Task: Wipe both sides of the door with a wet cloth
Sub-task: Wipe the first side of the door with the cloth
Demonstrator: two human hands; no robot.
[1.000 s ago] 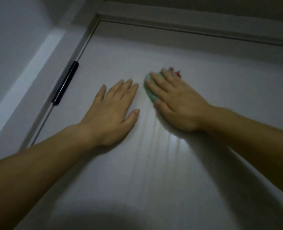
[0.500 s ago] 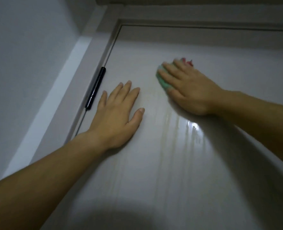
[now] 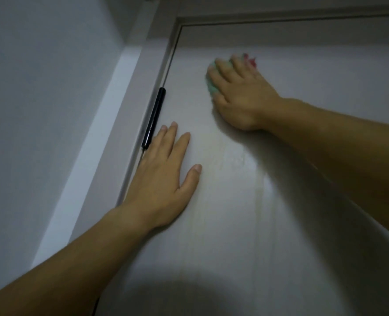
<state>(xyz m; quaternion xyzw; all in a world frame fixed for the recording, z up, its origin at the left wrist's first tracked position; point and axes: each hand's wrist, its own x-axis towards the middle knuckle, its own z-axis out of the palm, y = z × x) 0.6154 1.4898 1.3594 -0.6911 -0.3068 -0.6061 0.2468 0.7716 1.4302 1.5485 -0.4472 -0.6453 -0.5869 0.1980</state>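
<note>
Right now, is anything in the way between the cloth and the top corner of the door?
Nothing visible. The right hand presses the cloth on the door, and only bare door lies between it and the top corner. The hinge sits lower on the edge, beside the left hand.

The left hand (image 3: 164,179) lies flat on the white door (image 3: 280,213) with its fingers straight, just beside the black hinge (image 3: 153,117) at the door's left edge. Higher up, the right hand (image 3: 239,94) presses a green cloth (image 3: 210,86) on the door, and a bit of red pokes out past the fingers. Thin wet streaks (image 3: 234,160) run down the door below the cloth.
</note>
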